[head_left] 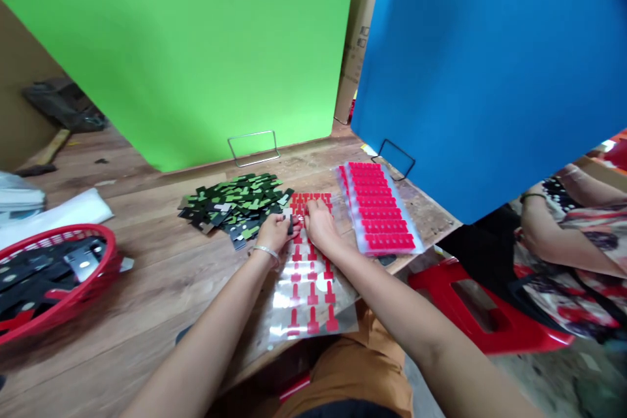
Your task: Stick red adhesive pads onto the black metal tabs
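Note:
On the table in front of me lies a clear plastic sheet of red T-shaped stickers (313, 294), partly hanging over the near edge. My left hand (275, 233) pinches a small black flat piece (290, 225) above the sheet's left side. Close beside it, my right hand (321, 225) rests on the upper part of the sheet with its fingers bent together; whatever is at those fingertips is too small to make out. Just beyond my left hand is a loose pile of black and green flat pieces (240, 202).
More sheets with red stickers (382, 209) are stacked at right. A red basket (110, 255) of dark pieces stands at left. Green (220, 46) and blue (480, 78) boards rise behind, with wire stands. A person (568, 241) sits at right near a red stool (529, 343).

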A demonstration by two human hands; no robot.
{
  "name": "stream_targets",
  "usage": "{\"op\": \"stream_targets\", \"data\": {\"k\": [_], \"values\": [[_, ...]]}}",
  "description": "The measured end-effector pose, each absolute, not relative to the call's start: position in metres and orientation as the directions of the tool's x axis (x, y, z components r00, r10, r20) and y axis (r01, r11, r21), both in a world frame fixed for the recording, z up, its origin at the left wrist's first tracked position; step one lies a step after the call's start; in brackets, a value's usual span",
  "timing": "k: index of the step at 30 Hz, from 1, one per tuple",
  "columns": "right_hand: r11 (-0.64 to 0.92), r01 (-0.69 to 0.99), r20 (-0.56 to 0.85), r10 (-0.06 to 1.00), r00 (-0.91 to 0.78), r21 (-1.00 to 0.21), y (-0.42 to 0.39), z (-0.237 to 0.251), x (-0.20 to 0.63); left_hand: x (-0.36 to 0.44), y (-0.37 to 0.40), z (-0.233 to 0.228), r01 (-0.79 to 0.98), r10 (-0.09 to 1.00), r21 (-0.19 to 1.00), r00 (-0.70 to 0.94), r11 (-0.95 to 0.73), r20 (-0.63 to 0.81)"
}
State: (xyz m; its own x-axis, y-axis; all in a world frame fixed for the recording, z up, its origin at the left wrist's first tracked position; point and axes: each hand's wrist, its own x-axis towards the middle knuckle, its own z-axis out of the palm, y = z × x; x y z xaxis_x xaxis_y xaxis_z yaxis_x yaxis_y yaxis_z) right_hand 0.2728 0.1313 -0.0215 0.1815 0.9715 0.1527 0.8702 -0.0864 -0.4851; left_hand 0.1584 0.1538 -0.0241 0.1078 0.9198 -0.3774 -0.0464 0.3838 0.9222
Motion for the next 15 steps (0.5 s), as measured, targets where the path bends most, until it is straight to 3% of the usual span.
{"op": "stream_targets", "data": {"k": [8, 12, 15], "values": [[0.065, 0.711, 0.272, 0.945, 0.181, -0.7, 0.108, -0.015, 0.282, 0.161, 0.152, -0.025, 0.217, 0.967, 0.955, 0.106, 0.204, -0.231], [0.216, 0.645, 0.383, 0.915, 0.13, -0.733, 0.062, -0.002, 0.287, 0.16, 0.149, -0.021, 0.333, 0.976, 0.935, 0.133, 0.119, -0.172], [0.252, 0.603, 0.387, 0.916, 0.104, -0.757, 0.02, 0.007, 0.293, 0.157, 0.141, -0.011, 0.448, 0.985, 0.894, 0.159, -0.007, -0.072]]}}
